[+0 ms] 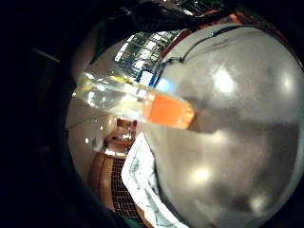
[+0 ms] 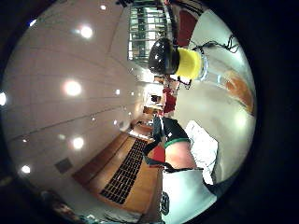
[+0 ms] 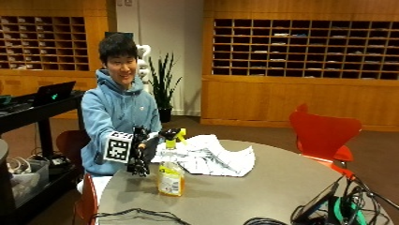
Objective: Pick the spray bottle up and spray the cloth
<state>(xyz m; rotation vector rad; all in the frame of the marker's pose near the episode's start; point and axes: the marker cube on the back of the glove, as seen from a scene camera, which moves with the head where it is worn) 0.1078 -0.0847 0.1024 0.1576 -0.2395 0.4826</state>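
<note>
Gloved right hand (image 3: pixel 139 157) sits just beside the neck of the clear plastic spray bottle with orange liquid and yellow-black trigger head (image 3: pixel 170 176) — whether its fingers wrap it, cannot tell. Bottle stands upright on the round grey table (image 3: pixel 262 187). White patterned cloth (image 3: pixel 212 157) lies at its 1 o'clock — not visibly sprayed; lift and spray remain.

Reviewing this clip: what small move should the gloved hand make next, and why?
Probably close the gloved right hand round the spray bottle: the bottle stands on the table beside the hand, seemingly not gripped yet, with the cloth just behind.
</note>
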